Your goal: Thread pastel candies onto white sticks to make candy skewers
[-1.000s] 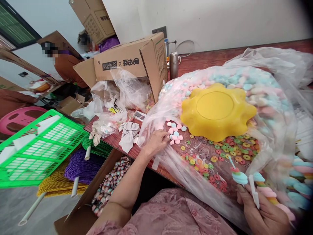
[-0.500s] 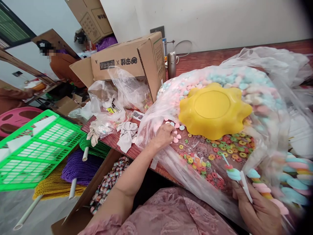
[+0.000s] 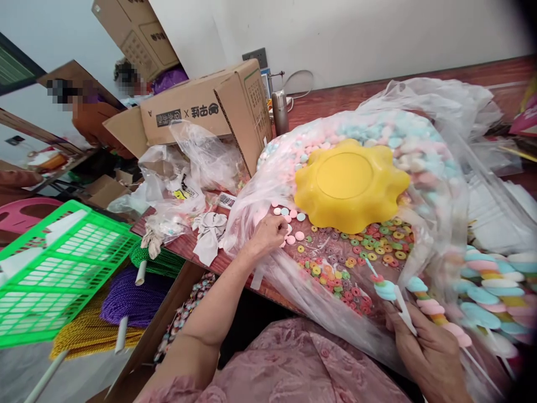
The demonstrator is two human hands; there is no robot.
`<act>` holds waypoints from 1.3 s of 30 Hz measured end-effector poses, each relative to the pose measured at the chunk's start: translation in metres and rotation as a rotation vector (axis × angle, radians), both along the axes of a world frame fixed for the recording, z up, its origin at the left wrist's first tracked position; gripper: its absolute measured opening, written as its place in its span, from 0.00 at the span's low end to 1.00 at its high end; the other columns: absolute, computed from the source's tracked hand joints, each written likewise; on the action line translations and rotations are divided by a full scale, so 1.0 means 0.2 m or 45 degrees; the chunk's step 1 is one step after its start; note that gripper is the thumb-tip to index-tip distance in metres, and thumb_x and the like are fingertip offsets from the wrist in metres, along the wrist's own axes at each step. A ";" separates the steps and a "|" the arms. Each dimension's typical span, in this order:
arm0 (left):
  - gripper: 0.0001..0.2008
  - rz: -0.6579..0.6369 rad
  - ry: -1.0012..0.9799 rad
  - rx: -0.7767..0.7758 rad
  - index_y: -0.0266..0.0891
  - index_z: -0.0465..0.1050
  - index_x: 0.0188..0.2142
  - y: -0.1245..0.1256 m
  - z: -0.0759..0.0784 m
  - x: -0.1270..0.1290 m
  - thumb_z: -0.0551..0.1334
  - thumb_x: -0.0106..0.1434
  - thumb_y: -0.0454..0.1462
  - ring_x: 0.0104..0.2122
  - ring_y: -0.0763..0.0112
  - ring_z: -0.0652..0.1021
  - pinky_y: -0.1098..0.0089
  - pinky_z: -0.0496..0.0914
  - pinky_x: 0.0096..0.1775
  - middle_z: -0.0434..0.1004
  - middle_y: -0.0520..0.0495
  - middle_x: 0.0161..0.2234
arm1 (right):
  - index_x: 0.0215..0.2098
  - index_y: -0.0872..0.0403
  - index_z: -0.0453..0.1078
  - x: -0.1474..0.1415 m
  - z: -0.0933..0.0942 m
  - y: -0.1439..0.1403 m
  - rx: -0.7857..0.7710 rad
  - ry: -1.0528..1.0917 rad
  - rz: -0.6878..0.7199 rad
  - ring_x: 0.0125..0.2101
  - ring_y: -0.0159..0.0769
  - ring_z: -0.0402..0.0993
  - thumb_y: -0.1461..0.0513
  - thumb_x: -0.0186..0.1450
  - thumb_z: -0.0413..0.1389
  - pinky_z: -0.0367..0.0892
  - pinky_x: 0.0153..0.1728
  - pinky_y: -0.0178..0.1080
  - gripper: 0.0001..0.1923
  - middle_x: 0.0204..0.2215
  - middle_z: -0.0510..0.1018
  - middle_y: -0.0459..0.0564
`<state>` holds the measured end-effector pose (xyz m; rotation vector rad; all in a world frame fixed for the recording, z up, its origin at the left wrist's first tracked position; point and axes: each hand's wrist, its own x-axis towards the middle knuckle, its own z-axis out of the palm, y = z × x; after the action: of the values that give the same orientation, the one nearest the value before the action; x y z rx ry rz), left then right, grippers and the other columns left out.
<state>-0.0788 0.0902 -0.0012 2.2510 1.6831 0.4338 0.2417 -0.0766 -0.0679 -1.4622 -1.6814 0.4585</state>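
My right grip point(image 3: 425, 338) clamps a candy skewer point(image 3: 385, 290), and small marshmallows point(image 3: 299, 236) lie just beside my left grip point(image 3: 269, 234) — its hold I cannot tell — on the plastic-draped table point(image 3: 271, 288), a pale wall point(image 3: 356, 39) beyond.

Soft, even light, sheen on yellow dish point(image 3: 344, 176), dark right corners

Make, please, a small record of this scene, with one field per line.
Left hand: fingers bent at loose pink and pale-blue pieces; whether it grips one is unclear
Right hand: holds a thin stick bearing a red ring and a blue puff, plus a white strip
Between hands: small coloured rings, translucent plastic
Beyond hands: scalloped yellow dish
Far side: cardboard box, flask
Person's left: green basket, purple cord bundle
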 end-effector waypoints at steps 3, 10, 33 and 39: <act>0.10 -0.041 0.030 -0.007 0.38 0.77 0.40 0.03 0.01 0.02 0.60 0.59 0.31 0.40 0.61 0.75 0.61 0.70 0.46 0.78 0.45 0.36 | 0.36 0.52 0.74 -0.02 0.03 0.01 0.038 -0.011 0.017 0.20 0.32 0.71 0.60 0.64 0.53 0.67 0.23 0.31 0.09 0.22 0.76 0.44; 0.08 -0.242 -0.014 0.255 0.36 0.76 0.39 -0.05 -0.04 0.00 0.58 0.63 0.30 0.44 0.57 0.74 0.54 0.70 0.51 0.79 0.40 0.39 | 0.31 0.52 0.73 -0.05 0.10 0.03 0.127 -0.001 0.066 0.19 0.31 0.73 0.64 0.63 0.52 0.66 0.20 0.30 0.08 0.22 0.78 0.44; 0.16 0.338 -2.046 -0.243 0.40 0.82 0.38 -0.46 0.03 0.31 0.76 0.49 0.40 0.32 0.75 0.78 0.74 0.76 0.33 0.81 0.49 0.35 | 0.47 0.53 0.75 -0.30 0.25 0.06 0.305 -0.162 0.291 0.26 0.36 0.82 0.74 0.53 0.44 0.77 0.28 0.34 0.29 0.33 0.85 0.48; 0.15 0.277 -1.791 0.068 0.40 0.81 0.39 -0.47 -0.01 0.28 0.76 0.51 0.39 0.38 0.70 0.80 0.69 0.76 0.42 0.83 0.47 0.39 | 0.50 0.52 0.74 -0.32 0.23 0.04 0.276 -0.133 0.319 0.29 0.38 0.82 0.74 0.55 0.45 0.77 0.28 0.36 0.29 0.34 0.84 0.49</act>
<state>-0.0219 -0.0043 -0.0029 1.0864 1.0403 1.5994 0.1779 -0.0688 -0.0217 -1.1410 -1.9438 0.3254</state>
